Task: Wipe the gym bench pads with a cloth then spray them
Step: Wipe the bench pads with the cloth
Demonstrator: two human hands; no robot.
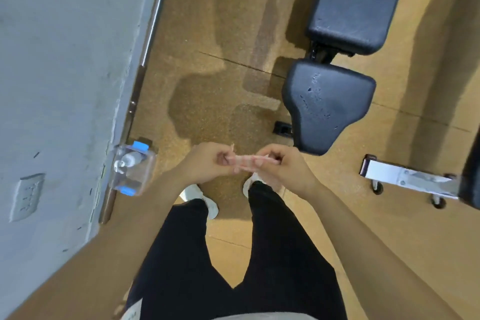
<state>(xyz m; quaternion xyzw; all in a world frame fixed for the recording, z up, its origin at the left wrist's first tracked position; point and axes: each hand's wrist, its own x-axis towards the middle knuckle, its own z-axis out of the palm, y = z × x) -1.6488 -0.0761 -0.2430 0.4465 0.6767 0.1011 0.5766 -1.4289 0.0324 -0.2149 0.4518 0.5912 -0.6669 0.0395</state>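
Black trousers (pixel 233 254) and white shoes (pixel 205 200) fill the bottom of the view as we stand looking down at the tan floor (pixel 207 60). In front of them our left hand (pixel 207 163) and right hand (pixel 283 166) meet, each with fingers curled and pinching one end of a small pale pink cloth (pixel 246 160), which is drawn into a narrow band between them. The cloth touches no pad. The seat pad (pixel 327 104) lies near, ahead and to our right, with the longer back pad (pixel 355 2) beyond it, both dark. A clear spray bottle (pixel 132 169) with blue trim sits at the foot of the grey wall (pixel 65 60) on our left, well apart from the bench.

We judge the step in hand to be readying the cloth, so the wiping has not begun. To do it well, we should fold the cloth into a flat pad rather than leave it bunched (a rope of fabric only cleans a thin line), then press it down with one flat hand. The seat pad shows pale specks, droplets or scuffs, we cannot tell which, so we should start there. Overlapping strokes from one edge to the other will cover it, and the bottle can wait until both pads are wiped.
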